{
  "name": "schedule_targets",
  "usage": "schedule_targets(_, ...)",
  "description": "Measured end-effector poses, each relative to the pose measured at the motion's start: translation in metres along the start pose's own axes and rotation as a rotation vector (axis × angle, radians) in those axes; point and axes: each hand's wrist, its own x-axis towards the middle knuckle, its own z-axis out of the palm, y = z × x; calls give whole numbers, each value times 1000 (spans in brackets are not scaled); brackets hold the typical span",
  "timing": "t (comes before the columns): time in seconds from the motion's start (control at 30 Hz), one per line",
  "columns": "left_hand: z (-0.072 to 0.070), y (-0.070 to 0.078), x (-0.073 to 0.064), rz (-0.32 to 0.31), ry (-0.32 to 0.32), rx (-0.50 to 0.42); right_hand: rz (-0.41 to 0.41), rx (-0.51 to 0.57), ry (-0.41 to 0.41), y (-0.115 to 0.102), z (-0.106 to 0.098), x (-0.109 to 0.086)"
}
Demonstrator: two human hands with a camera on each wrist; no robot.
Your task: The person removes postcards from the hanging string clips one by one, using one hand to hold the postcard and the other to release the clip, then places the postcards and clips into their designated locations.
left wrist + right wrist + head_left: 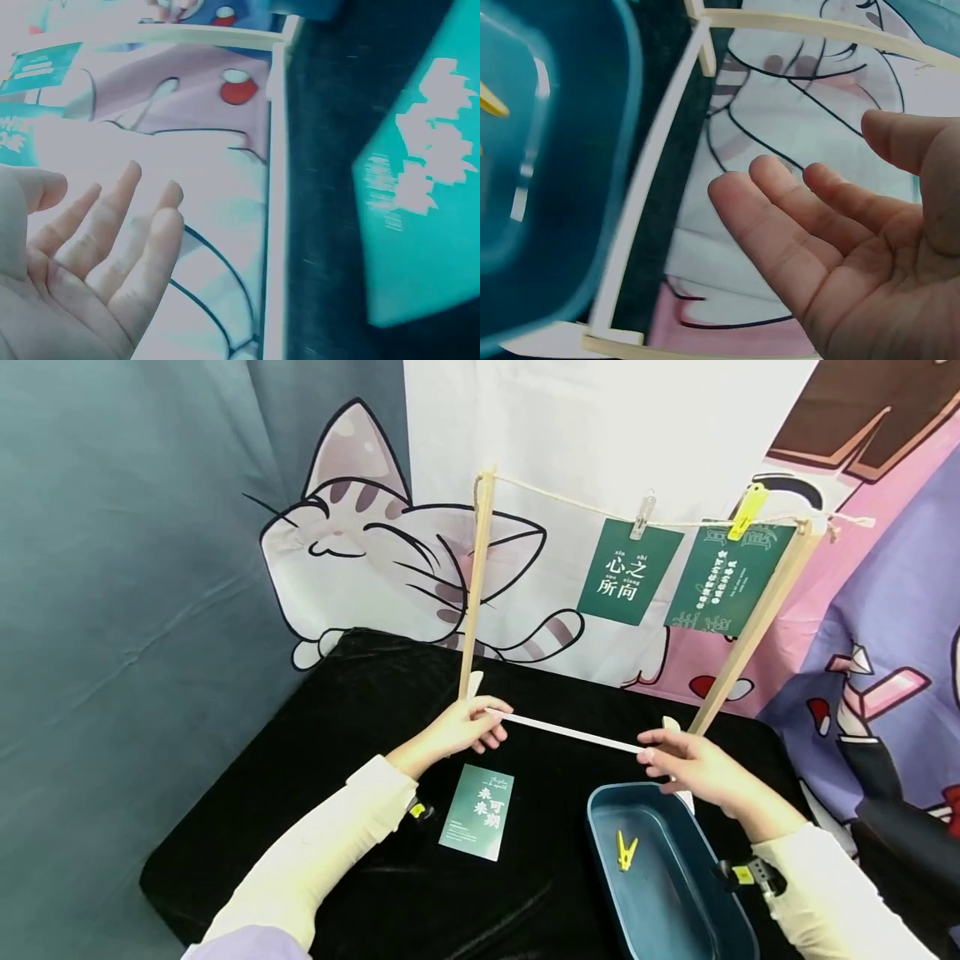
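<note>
My left hand (467,728) is at the left end of the white crossbar (566,730) of a wooden stand, overlapping it in the head view. My right hand (701,768) is at the bar's right end, by the foot of the right post (750,631). Both wrist views show relaxed, spread fingers with nothing between them. A string between the posts carries two green cards: one (626,581) under a clear clothespin (642,517), the other (723,581) under a yellow clothespin (748,512). Another green card (477,814) lies on the black cloth below my left hand.
A blue plastic bin (667,906) sits below my right hand, with a yellow clothespin (626,851) inside. The stand's left post (477,585) rises behind my left hand. Behind the stand hangs a cartoon-printed curtain (517,418). Black cloth (360,868) covers the table.
</note>
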Motion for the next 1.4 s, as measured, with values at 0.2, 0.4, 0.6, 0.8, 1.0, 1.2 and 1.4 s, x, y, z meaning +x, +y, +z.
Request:
schedule_targets(0.2, 3, 31, 34, 42, 42, -60, -46, -51, 53, -22, -21, 5)
schedule_targets(0.4, -2, 68, 75, 134, 163, -86, -63, -58, 43, -35, -19, 4)
schedule_targets(0.6, 2, 115, 123, 212, 235, -242, -53, -48, 45, -34, -17, -7)
schedule_targets(0.8, 10, 147, 153, 251, 274, -271, -49, -52, 36, -36, -17, -13)
schedule_targets(1.0, 15, 162, 159, 225, 273, -234, -28, -84, 47, -37, -14, -16)
schedule_targets(1.2, 16, 164, 166, 246, 265, -274, -35, -90, 49, -33, -15, -17)
schedule_targets(1.4, 19, 171, 167, 252, 239, -285, -16, -82, 60, -27, -15, -15)
